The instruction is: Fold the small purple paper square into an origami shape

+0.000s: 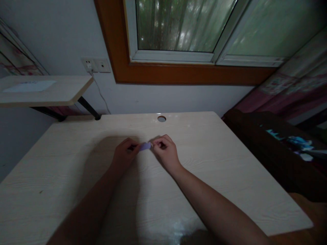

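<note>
Over the middle of the table, a small flat purple strip (145, 146) is pinched between the thumb and finger of my left hand (126, 149). What exactly the strip is, I cannot make out. Close at its right end is my right hand (167, 149), with thumb and forefinger pressed together. Something tiny and pale shows at those right fingertips; whether it belongs to the strip is too small to tell. Both hands are low over the light wood tabletop (204, 200), and the left fingers cover the strip's left end.
A round cable hole (161, 118) lies near the table's back edge. At the left, a raised shelf (74, 89) on black legs carries a white sheet (30, 86). A plugged-in cord (100, 93) hangs from the wall socket. Beyond the right edge stands dark brown furniture (258, 146).
</note>
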{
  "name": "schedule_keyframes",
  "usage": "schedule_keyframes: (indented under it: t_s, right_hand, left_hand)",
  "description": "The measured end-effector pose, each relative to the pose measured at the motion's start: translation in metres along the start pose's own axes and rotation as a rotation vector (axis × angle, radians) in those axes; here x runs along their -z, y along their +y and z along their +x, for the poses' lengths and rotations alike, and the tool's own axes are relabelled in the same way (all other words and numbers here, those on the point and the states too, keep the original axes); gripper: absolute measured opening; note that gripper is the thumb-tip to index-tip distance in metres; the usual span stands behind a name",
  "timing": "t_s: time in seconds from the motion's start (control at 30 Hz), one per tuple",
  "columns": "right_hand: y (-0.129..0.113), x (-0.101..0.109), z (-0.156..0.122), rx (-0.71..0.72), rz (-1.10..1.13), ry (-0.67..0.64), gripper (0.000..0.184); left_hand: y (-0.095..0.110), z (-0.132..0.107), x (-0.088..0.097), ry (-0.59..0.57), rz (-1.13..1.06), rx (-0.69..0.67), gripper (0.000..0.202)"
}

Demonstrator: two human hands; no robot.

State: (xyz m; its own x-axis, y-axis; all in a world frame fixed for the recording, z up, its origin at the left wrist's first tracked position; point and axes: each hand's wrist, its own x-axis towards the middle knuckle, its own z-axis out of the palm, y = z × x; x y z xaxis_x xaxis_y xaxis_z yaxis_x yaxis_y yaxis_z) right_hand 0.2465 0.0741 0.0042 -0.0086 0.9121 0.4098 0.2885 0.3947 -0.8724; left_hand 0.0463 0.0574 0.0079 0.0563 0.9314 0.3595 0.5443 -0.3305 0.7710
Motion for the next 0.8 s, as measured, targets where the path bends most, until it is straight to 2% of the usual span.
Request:
schedule_keyframes:
  t_s: [0.13, 0.3, 0.43, 0.6, 0.8]
  right_hand:
    - [0.003, 0.0014, 0.0016, -0.038, 0.002, 0.036, 0.008]
    - [0.0029, -0.0012, 0.0001, 0.009, 0.047, -0.1, 0.01]
    - [0.0028, -0.0028, -0.0004, 0.048, 0.062, -0.15, 0.008]
    - [0.0024, -0.0015, 0.0003, 0.042, 0.055, -0.109, 0.009]
    - [0.0085, -0.0004, 0.0004, -0.024, 0.065, -0.018, 0.011]
  left_hand:
    - [-0.0054, 0.0003, -0.0002, 0.035, -0.022, 0.043, 0.016]
    - [-0.0053, 0.0002, 0.0001, 0.004, -0.023, 0.052, 0.016]
    - [-0.004, 0.0003, -0.0001, -0.001, -0.036, 0.053, 0.014]
    - [-0.0048, 0.0, -0.0003, -0.017, -0.048, 0.072, 0.014]
    - [-0.0076, 0.0015, 0.0002, 0.024, -0.057, 0.132, 0.015]
